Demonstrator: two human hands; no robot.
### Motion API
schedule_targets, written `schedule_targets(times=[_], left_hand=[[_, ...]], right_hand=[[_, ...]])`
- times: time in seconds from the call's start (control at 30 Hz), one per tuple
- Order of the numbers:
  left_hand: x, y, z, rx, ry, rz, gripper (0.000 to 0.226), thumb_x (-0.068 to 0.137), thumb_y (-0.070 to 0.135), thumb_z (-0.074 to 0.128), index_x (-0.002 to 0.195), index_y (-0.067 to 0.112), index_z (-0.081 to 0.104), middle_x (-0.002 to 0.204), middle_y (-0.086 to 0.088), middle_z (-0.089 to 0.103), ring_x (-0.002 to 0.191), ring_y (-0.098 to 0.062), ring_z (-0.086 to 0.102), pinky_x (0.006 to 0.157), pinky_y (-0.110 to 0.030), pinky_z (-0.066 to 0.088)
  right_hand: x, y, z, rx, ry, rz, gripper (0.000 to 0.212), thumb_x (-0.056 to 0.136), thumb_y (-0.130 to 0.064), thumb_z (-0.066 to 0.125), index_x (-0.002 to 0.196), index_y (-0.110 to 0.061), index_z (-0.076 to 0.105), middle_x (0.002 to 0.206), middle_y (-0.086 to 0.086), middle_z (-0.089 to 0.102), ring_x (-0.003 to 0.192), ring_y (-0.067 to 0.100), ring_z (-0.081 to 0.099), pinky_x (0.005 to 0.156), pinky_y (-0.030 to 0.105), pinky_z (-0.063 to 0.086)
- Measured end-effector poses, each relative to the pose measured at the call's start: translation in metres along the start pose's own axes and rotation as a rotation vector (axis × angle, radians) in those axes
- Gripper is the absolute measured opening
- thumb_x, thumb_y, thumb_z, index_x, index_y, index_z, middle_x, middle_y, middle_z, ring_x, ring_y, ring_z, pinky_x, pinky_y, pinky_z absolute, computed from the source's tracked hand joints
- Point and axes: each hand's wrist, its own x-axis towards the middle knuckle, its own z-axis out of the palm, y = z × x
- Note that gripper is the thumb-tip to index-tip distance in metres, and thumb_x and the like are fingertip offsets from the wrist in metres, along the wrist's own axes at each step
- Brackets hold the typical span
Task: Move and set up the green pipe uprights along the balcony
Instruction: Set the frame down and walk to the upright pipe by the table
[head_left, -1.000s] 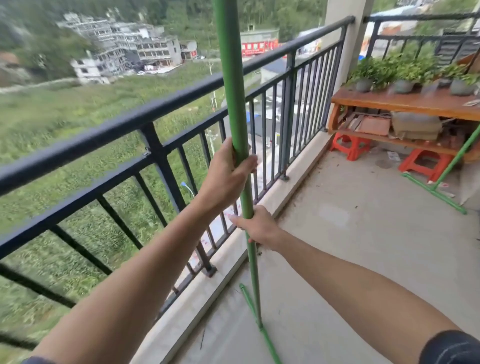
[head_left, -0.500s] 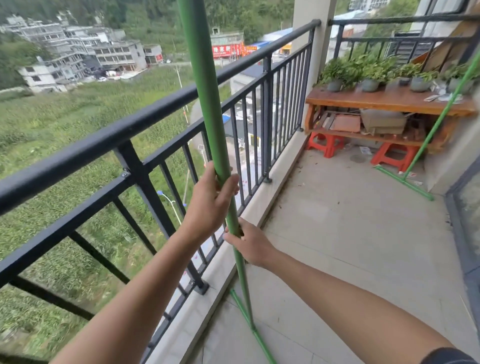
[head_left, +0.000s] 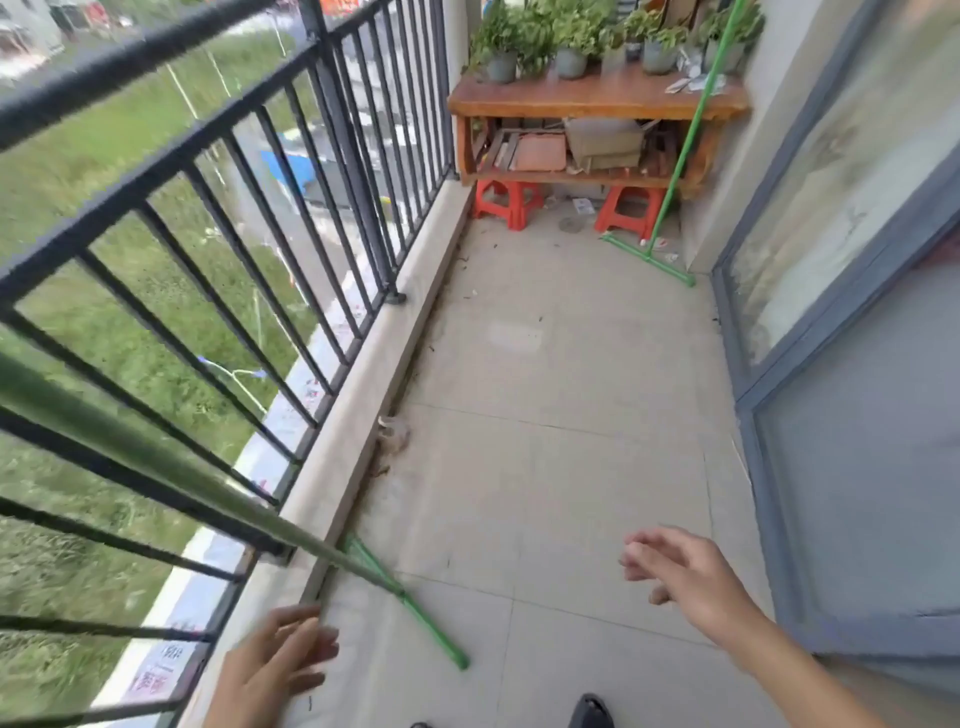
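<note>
near green pipe upright now released, leaning on railing at balcony's kerb edge | left hand, right hand open, empty | next: far upright by bench

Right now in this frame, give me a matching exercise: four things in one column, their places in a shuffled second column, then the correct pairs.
Things:
1. near green pipe upright
2. far green pipe upright
3. red stools
4. potted plants

Places:
A. on top of the wooden bench
B. under the wooden bench
C. by the railing, foot on the floor near the left hand
D. leaning at the bench's right end, near the wall

Pairs: 1-C, 2-D, 3-B, 4-A
</note>
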Motion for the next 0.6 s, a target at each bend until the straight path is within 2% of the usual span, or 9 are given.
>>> schedule_targets(times=[0.2,0.3,0.37,0.43,0.6], left_hand=[[-0.012,0.019,0.122,0.001,-0.185,-0.09,0.016,0.094,0.003,0.052,0.1,0.0,0.066,0.089,-0.025,0.075,0.088,-0.039,0.07,0.08,-0.05,0.052],[0.002,0.055,0.172,0.021,-0.249,-0.04,0.016,0.094,0.002,0.052,0.099,0.001,0.067,0.081,-0.02,0.077,0.086,-0.038,0.071,0.074,-0.044,0.052],[0.019,0.082,0.198,0.051,-0.284,-0.008,0.017,0.093,0.002,0.053,0.102,-0.002,0.066,0.089,-0.027,0.075,0.09,-0.042,0.071,0.071,-0.041,0.052],[0.042,0.108,0.22,0.062,-0.3,0.009,0.018,0.093,0.002,0.053,0.105,-0.003,0.065,0.094,-0.03,0.073,0.093,-0.043,0.07,0.072,-0.042,0.052],[0.113,0.18,0.279,0.088,-0.314,0.047,0.017,0.093,0.005,0.055,0.102,-0.002,0.067,0.084,-0.022,0.077,0.089,-0.041,0.071,0.076,-0.046,0.053]], right_hand=[[-0.011,0.051,-0.122,0.158,0.283,0.128,0.006,0.09,-0.007,0.062,0.087,-0.01,0.067,0.063,-0.001,0.075,0.059,0.01,0.072,0.055,0.033,0.044],[0.003,0.049,-0.149,0.213,0.309,0.15,0.006,0.09,-0.006,0.062,0.09,-0.009,0.067,0.065,0.0,0.076,0.061,0.013,0.073,0.055,0.032,0.044],[0.021,0.044,-0.162,0.238,0.312,0.151,0.005,0.089,-0.005,0.062,0.091,-0.007,0.067,0.069,0.003,0.076,0.064,0.016,0.073,0.055,0.031,0.043],[0.045,0.034,-0.174,0.267,0.328,0.158,0.006,0.09,-0.004,0.062,0.091,-0.006,0.066,0.071,0.005,0.075,0.065,0.017,0.073,0.056,0.032,0.043],[0.119,0.004,-0.209,0.329,0.38,0.167,0.006,0.09,-0.002,0.06,0.092,-0.004,0.066,0.067,0.004,0.076,0.06,0.014,0.072,0.056,0.031,0.04]])
